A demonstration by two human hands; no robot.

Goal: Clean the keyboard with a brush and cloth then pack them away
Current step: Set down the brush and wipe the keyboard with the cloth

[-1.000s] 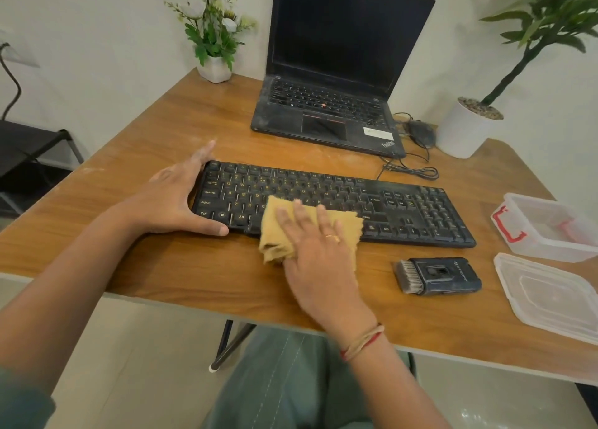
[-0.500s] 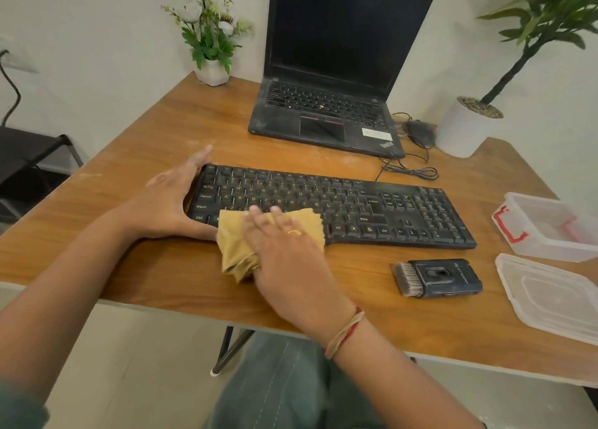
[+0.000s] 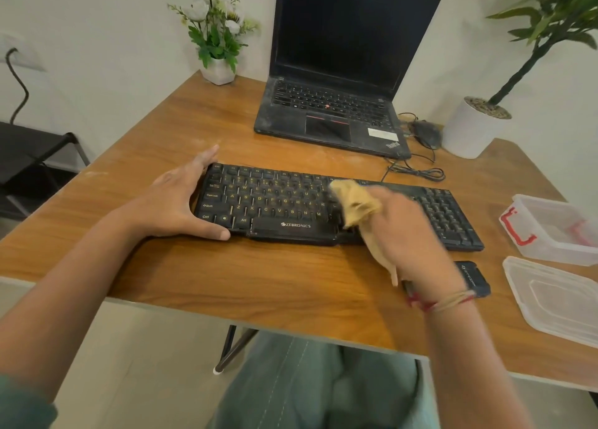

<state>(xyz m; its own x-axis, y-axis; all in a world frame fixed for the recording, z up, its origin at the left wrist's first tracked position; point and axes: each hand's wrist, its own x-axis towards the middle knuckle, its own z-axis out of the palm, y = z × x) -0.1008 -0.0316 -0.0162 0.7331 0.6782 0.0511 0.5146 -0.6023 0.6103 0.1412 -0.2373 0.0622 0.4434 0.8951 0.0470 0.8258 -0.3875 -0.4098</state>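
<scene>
keyboard (image 3: pixel 275 202) flat on tabletop (image 3: pixel 259 283), long axis l-r, spacebar edge twd person. left hand (image 3: pixel 174 202), fingers straight, braces its l end. right hand (image 3: pixel 411 234) w/ cloth (image 3: pixel 354 202) mid-keys, blurred: can't tell fingers.

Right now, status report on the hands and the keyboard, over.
Left hand braces keyboard at left end, fingers straight. Right hand, blurred, holds cloth over the middle keys. Brush on table behind right wrist, not blocking.

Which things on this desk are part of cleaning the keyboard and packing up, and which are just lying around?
For the job: keyboard, cloth, brush, plastic box, lid.
Lying about: laptop, mouse, flower vase, potted plant.
</scene>
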